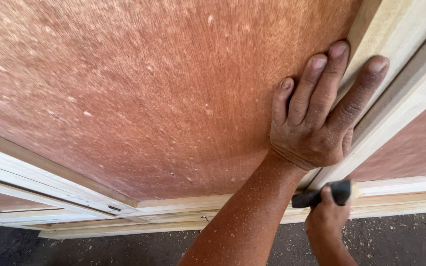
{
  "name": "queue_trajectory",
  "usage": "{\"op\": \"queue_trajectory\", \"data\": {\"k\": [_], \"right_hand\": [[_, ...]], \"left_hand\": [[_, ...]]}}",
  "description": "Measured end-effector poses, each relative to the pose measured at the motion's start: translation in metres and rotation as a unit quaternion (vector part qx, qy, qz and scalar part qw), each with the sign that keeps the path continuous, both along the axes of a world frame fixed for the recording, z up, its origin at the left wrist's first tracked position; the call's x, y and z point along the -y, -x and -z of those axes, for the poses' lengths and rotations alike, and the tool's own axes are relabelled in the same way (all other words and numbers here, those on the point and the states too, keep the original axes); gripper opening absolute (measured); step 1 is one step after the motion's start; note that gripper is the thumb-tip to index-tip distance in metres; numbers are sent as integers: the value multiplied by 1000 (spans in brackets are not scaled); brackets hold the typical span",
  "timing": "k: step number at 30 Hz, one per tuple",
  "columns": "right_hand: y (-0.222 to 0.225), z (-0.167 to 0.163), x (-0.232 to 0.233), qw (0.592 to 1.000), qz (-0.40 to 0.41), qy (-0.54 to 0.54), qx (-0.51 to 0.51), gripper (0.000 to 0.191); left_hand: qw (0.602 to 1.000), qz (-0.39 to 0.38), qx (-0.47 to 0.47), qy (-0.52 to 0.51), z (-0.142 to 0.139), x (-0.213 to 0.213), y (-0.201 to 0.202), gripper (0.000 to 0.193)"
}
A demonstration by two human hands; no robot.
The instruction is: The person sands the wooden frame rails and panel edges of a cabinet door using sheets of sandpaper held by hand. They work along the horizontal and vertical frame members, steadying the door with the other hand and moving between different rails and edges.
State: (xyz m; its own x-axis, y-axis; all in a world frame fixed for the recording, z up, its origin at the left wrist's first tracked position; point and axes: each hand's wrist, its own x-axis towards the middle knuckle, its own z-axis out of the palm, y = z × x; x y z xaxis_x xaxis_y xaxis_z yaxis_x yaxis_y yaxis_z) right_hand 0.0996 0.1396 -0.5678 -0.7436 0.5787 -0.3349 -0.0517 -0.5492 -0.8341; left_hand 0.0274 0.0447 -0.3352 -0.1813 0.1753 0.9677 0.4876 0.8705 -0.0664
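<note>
Head view, left hand (pixel 316 123) flat on grainy reddish plywood panel (pixel 149 98), right hand (pixel 327 216) gripping black handle (pixel 321 195)

A: Free room relative to the pale frame rail (pixel 400 93)?
B: Reddish panel (pixel 139 93) left of it lies bare. Left hand (pixel 316 123) blocks its near edge; right hand (pixel 327 216) crowds its foot.

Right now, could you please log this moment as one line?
left hand: flat on reddish panel | right hand: grips black tool handle | pale wooden frame
</note>
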Motion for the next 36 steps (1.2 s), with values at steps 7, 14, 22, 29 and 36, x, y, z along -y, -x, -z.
{"op": "queue_trajectory", "data": {"k": [7,14,22,29,36], "right_hand": [[7,37,-19,982,-56,173,54,35],[9,43,-10,971,-22,226,67,34],[9,49,-14,971,-28,236,19,33],[9,86,-9,953,-30,255,164,33],[20,86,-10,964,-103,129,207,29]], "left_hand": [[1000,11,13,6,1,1,-1,44],[1000,9,11,7,-1,3,-4,43],[1000,8,10,4,-1,3,-5,42],[1000,4,17,8,-1,3,-5,45],[1000,-6,18,16,0,5,-7,44]]}}
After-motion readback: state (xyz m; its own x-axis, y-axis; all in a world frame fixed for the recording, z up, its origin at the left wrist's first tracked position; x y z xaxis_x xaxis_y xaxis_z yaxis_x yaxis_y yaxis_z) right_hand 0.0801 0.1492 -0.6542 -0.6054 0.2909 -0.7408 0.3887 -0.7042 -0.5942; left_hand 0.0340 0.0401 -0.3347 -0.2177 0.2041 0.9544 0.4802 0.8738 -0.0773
